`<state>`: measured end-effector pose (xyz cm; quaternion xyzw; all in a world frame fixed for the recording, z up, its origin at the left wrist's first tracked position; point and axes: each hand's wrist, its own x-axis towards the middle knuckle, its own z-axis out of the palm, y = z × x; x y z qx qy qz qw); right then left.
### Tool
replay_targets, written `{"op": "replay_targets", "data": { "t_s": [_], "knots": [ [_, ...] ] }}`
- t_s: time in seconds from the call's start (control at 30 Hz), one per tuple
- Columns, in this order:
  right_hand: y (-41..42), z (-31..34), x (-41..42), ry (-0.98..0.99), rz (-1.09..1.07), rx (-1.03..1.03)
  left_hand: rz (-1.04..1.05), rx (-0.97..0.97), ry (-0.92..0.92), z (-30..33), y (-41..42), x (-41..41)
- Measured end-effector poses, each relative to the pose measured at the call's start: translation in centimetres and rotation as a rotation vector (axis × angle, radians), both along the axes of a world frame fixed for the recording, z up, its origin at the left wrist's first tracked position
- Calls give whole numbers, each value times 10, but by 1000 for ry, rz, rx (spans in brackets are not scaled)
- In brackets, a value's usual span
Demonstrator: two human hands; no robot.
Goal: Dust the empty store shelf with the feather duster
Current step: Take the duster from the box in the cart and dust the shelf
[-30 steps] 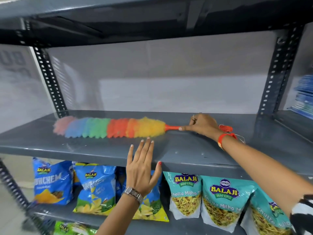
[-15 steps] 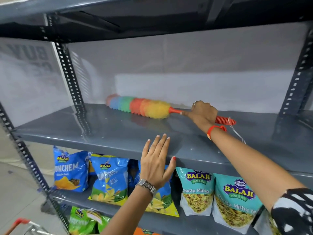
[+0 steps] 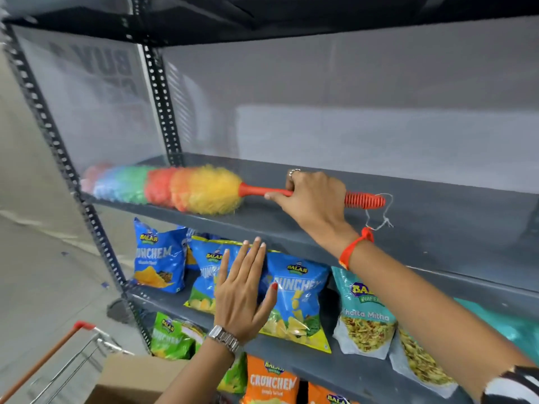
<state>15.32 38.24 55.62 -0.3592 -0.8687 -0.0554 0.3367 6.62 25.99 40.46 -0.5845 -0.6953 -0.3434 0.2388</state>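
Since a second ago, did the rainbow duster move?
Yes. The duster has slid left along the grey shelf; its tip now reaches past the rear left upright, to the shelf's left end.

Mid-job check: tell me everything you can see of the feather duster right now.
The feather duster lies nearly flat along the grey shelf, its head pointing left toward the shelf's left end. The fluffy, synthetic-looking head runs in colour bands: yellow nearest the handle, then orange, red, green, blue and pink, the far tip blurred. The orange plastic handle ends in a ribbed grip with a thin string loop. The right hand grips the handle mid-length; the head rests on the shelf.
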Motion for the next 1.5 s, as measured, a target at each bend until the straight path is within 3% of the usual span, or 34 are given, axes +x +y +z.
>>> {"op": "replay_targets", "data": {
  "t_s": [0.37,0.8,0.97,1.13,1.4,1.5],
  "knots": [
    [-87,-51,-106,-166,282,73,283,-104,-135,-66,-103,-61],
    [-161,-222,-205,-685,412,-91,614,-506,-481,-213,-200,-85],
    [-200,-314,-217,-915,419,-297,706,-846,-662,-274,-228,-59],
    [-223,-398,-230,-1020,359,-626,702,-1153,-844,-331,-258,-38],
    [-236,-495,-233,-994,171,-1243,727,-1185,-901,-375,-276,-21],
    [-243,-519,-225,-977,181,-1342,771,-1153,-933,-383,-280,-21]
  ]
}}
